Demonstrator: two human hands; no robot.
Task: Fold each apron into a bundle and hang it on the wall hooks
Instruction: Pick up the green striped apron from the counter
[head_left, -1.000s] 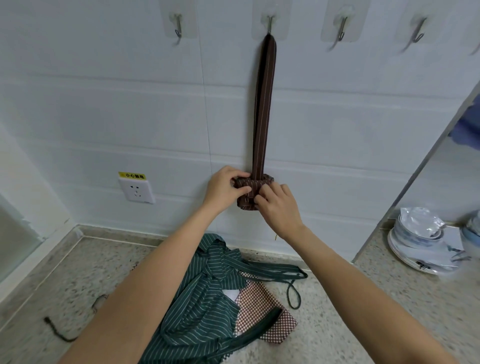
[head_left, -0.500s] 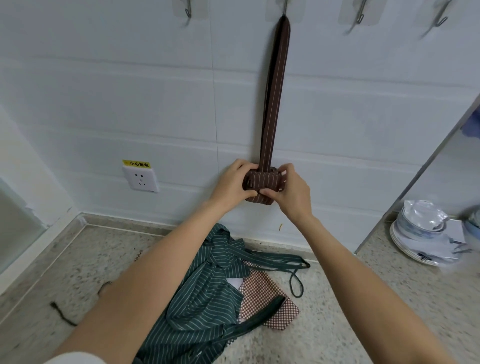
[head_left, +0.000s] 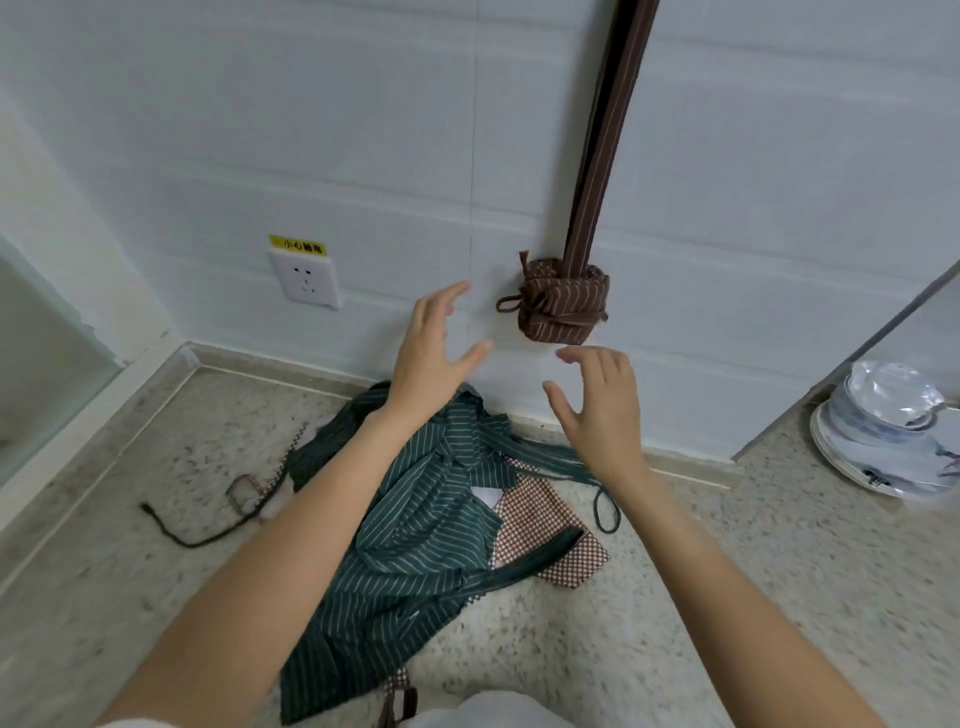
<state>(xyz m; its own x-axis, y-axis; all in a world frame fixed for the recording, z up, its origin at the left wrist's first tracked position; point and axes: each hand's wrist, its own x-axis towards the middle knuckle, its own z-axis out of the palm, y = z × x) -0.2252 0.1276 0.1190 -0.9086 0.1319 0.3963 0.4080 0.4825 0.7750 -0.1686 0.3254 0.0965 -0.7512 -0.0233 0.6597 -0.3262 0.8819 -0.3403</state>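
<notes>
Both hands are empty, fingers spread: the left hand (head_left: 434, 358) and the right hand (head_left: 602, 410) hover just below the brown bundle (head_left: 563, 306), which hangs against the wall by its strap (head_left: 602, 145). This apron seems done. Next, the green striped apron (head_left: 415, 530) on the counter (head_left: 779, 571) needs lifting and folding.

Soft, even, bluish daylight, no hard shadows, faint shade under the brown bundle (head_left: 563, 310) on the white wall (head_left: 311, 130), slight motion blur on both hands, wide-angle bending at the edges, plates (head_left: 883, 441) at right smeared and soft
</notes>
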